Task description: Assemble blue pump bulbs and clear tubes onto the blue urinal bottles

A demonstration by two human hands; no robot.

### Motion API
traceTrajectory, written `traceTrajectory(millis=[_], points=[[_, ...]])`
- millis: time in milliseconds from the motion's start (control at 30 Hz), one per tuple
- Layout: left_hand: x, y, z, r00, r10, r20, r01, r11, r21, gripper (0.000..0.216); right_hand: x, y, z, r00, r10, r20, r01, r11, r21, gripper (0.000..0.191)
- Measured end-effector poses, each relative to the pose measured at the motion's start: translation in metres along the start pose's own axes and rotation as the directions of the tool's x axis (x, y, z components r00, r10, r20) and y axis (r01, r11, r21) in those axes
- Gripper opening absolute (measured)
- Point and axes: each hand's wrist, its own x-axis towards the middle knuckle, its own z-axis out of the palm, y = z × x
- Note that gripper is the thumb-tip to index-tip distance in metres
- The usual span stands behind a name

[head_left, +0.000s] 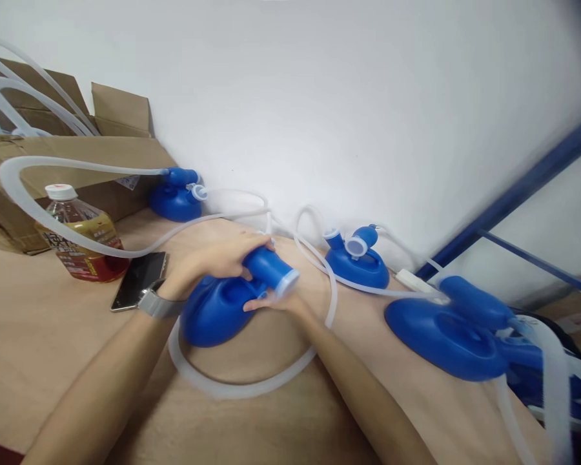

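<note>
On the table in front of me lies a blue urinal bottle [210, 320] with a loop handle. A blue cylindrical funnel [270, 268] with a translucent white rim sits above its neck, tilted to the lower right. My left hand [225, 257], wearing a grey watch, wraps round the far end of the funnel. Lower down, my right hand [275, 302] grips the neck of the bottle below the funnel's rim, with the thumb along the near side. A translucent white hose [252, 389] curves in a wide loop round the bottle. Whether the funnel touches the bottle is hidden by my hands.
Another urinal bottle [177, 203] stands at back left, one [358, 266] by the wall, and one [445, 339] at right, all with hoses. A drink bottle [84, 236], a phone [139, 279] and an open cardboard box [130, 148] are left. A blue metal frame [513, 184] rises right.
</note>
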Motion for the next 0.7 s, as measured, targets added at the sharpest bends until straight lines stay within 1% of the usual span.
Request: traceTrajectory(millis=[67, 167, 233, 333, 467, 533, 633, 700], points=[[-0.005, -0.008, -0.008, 0.997, -0.044, -0.063, 0.047, 0.998, 0.047, 0.058, -0.004, 0.002, 0.000, 0.999, -0.037, 0.017, 0.037, 0.999, -0.016, 0.114], [-0.014, -0.021, -0.015, 0.989, -0.060, -0.133, 0.067, 0.997, 0.047, 0.053, -0.009, 0.003, -0.002, 0.987, -0.138, -0.084, 0.133, 0.989, -0.065, 0.124], [-0.018, -0.027, -0.017, 0.986, -0.048, -0.161, 0.050, 0.999, 0.014, 0.050, -0.010, 0.003, -0.002, 0.977, -0.177, -0.118, 0.166, 0.981, -0.102, 0.125], [-0.019, -0.033, -0.017, 0.982, -0.043, -0.182, 0.044, 0.999, -0.001, 0.047, -0.009, 0.004, -0.001, 0.974, -0.186, -0.133, 0.170, 0.978, -0.119, 0.120], [-0.018, -0.039, -0.018, 0.985, -0.029, -0.172, 0.044, 0.995, 0.085, 0.046, -0.007, 0.008, 0.000, 0.967, -0.208, -0.147, 0.192, 0.975, -0.113, 0.120], [-0.018, -0.043, -0.020, 0.984, -0.041, -0.174, 0.062, 0.991, 0.119, 0.048, -0.006, 0.009, 0.001, 0.966, -0.208, -0.156, 0.192, 0.975, -0.114, 0.117], [-0.021, -0.051, -0.022, 0.977, -0.089, -0.193, 0.115, 0.985, 0.128, 0.049, -0.005, 0.011, 0.003, 0.966, -0.187, -0.179, 0.165, 0.978, -0.132, 0.107], [-0.021, -0.055, -0.021, 0.971, -0.113, -0.213, 0.143, 0.981, 0.134, 0.050, -0.006, 0.011, 0.005, 0.964, -0.186, -0.191, 0.159, 0.976, -0.145, 0.104]])
